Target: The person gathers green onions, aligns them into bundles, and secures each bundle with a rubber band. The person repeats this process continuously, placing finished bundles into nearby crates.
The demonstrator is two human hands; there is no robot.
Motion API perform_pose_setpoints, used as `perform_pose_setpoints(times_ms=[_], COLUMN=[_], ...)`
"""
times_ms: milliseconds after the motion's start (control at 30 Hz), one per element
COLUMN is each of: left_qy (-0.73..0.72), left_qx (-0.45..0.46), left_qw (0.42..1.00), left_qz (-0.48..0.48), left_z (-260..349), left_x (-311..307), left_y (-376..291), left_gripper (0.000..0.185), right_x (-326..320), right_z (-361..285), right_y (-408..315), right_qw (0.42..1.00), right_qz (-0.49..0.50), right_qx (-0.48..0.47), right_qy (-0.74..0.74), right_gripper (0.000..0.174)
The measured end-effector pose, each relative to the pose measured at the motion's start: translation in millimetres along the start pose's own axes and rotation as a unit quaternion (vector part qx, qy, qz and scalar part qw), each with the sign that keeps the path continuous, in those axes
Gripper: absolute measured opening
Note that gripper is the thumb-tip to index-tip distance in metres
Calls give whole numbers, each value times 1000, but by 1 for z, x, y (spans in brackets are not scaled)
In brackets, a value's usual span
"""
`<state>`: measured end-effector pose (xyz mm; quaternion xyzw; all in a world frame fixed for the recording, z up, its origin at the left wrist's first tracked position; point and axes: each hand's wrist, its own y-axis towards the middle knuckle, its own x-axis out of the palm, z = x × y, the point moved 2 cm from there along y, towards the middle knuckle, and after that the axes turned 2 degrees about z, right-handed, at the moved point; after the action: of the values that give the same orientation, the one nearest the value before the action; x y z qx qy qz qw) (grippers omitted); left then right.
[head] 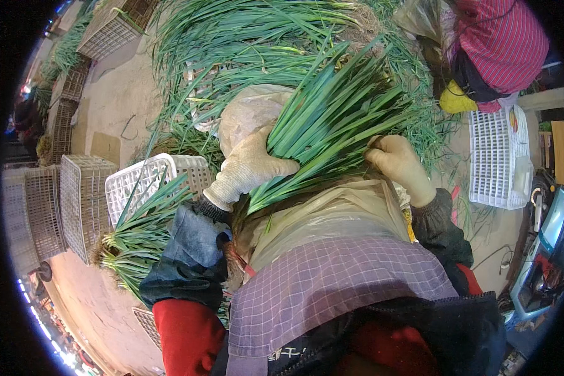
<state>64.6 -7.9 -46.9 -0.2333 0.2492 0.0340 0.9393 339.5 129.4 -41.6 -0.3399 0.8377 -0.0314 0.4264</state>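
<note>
My left hand (pixel 254 167), in a pale knitted work glove, grips a thick bunch of long green leaves (pixel 324 113), which look like leek or green garlic. The bunch slants across my lap, cut or folded ends at lower left; its far end overlaps other greens. My right hand (pixel 399 164), gloved too, is at the bunch's right edge with curled fingers; whatever is between the fingertips is hidden. Below both hands, translucent plastic sheeting (pixel 333 207) covers my lap over a checked purple apron (pixel 343 272).
Ahead lies a large heap of greens (pixel 244 28) with roots at right. Another rooted bundle (pixel 141 249) is at my left, by a white plastic crate (pixel 141 181). More crates (pixel 82 202) stand farther left. A person in a striped red garment (pixel 503 47) is at upper right, near a white basket (pixel 493 160).
</note>
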Motion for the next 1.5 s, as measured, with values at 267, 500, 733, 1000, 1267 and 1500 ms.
perform_pose_setpoints(times_ms=[267,500,733,1000,1267,1500], left_qy=[-68,-55,-89,7,24,51], left_qx=[89,145,37,50,63,124], left_qw=[993,988,995,997,996,989], left_qz=[-45,-10,8,62,63,58], left_z=[-19,-18,-20,-7,-11,6], left_x=[2,0,4,6,9,5], left_y=[6,-1,-1,-10,-9,-16], left_gripper=[99,83,63,73,72,104], right_x=[-62,24,46,55,53,-53], right_z=[-62,-92,-81,-81,-66,55], right_y=[-72,-9,-12,-1,21,41], right_qw=[918,875,877,898,867,814], right_qz=[159,213,186,187,258,477], right_qx=[-286,-405,-402,-346,-350,-184], right_qy=[226,-158,-187,-198,-244,-275], right_gripper=[13,31,40,35,15,18])
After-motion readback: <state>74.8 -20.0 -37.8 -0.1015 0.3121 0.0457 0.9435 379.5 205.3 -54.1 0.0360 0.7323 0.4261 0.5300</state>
